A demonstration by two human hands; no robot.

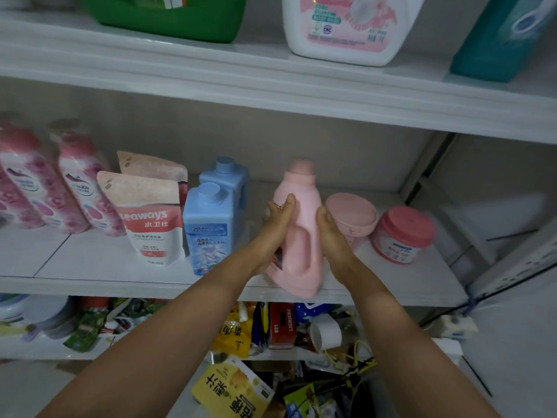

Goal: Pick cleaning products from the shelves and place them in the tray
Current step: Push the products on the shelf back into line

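the pink bottle point(301, 212) is on the middle shelf point(90, 267), tilted with its cap leaning away and its bottom corner past the shelf's front edge. the left hand point(275, 230) lies against the bottle's left side, fingers straight, thumb laid up along the near face. the right hand point(333, 239) presses flat against the bottle's right side, fingers together and straight, so the bottle sits squeezed between the two palms. just right of the bottle is a round pink tub point(351, 215), close by the right hand, and further right a jar point(402, 233) with a red lid. left of the bottle stand two blue bottles point(208, 224), one behind the other, then two pouches point(150, 218). on the shelf above the bottle sit a white jug point(349, 25), a green jug point(168, 16) to its left and a teal pack point(500, 40) to its right. below the bottle, between the forearms, lies a yellow box point(232, 387) among mixed packets.
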